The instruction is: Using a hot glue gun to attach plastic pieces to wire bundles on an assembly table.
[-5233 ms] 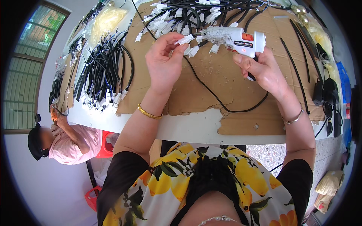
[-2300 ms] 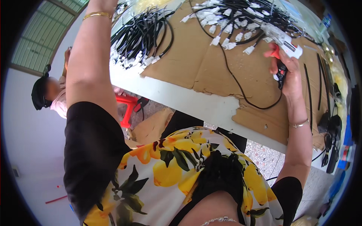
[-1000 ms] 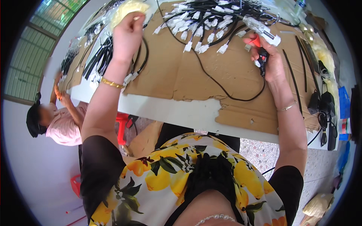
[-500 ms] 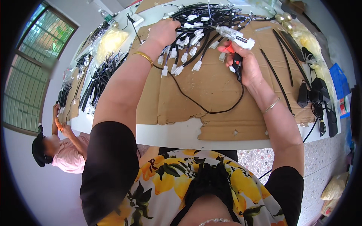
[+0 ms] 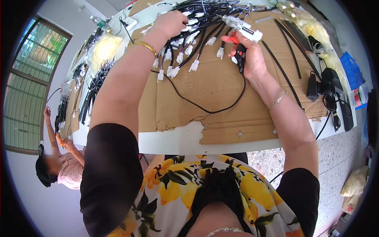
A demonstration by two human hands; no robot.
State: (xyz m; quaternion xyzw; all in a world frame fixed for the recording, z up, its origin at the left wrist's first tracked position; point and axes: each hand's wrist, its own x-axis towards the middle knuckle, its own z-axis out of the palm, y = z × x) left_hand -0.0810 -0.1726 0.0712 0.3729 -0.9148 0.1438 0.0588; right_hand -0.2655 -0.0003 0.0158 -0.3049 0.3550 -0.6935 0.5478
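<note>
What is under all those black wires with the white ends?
A big sheet of brown cardboard lies under the black wires, on a white table. The left hand rests on the pile, covering some plugs. What lies beneath the cardboard itself cannot be seen.

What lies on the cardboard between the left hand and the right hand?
In the head view, between the left hand and the right hand lie black cables with white connectors, fanned over the cardboard sheet.
</note>
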